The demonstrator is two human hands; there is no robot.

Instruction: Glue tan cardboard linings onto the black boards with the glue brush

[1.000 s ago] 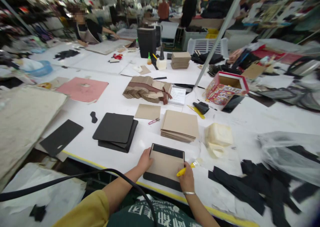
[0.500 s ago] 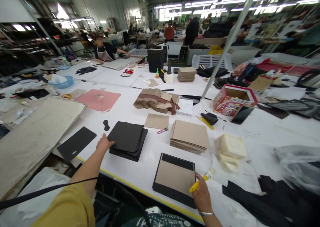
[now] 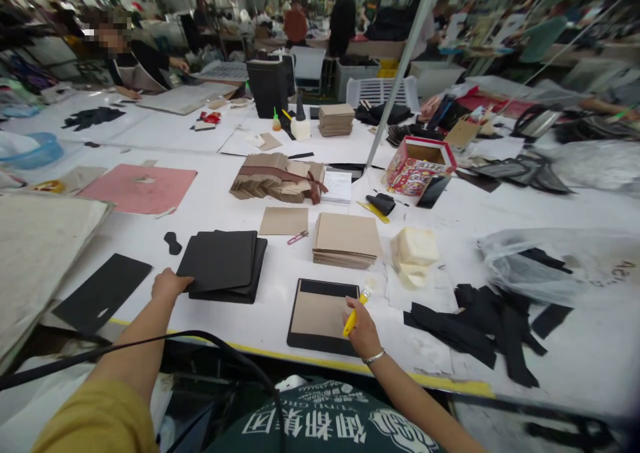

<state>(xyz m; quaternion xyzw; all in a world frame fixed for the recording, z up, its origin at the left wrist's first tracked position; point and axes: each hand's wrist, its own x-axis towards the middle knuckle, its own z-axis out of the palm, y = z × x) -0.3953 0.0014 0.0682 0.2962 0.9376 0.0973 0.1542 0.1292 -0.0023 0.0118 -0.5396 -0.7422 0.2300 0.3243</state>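
Note:
On the table, a stack of black sheets [image 3: 220, 260] sits to the left. My left hand [image 3: 169, 284] pinches the lower left corner of the top black sheet, which juts out past those beneath. In front of me lies a black panel [image 3: 320, 342] with a tan board [image 3: 317, 316] on it. My right hand [image 3: 363, 331] is closed around a yellow-handled brush [image 3: 351, 321] at the panel's right edge, bristles pointing away from me. A whitish, glue-stained container [image 3: 415, 248] stands beyond that hand. Behind the panel is a stack of tan boards [image 3: 347, 236].
Black strips [image 3: 475, 326] and a clear plastic bag [image 3: 555, 263] lie on the right. Pink snips [image 3: 298, 237] rest near a single tan board [image 3: 284, 220]. A patterned box [image 3: 417, 166] stands near a slanted pole [image 3: 400, 73]. Another person [image 3: 143, 60] works at far left.
My view has tilted down and turned right. The top black sheet has slid a little left under my left hand. My right hand still holds the brush by the panel.

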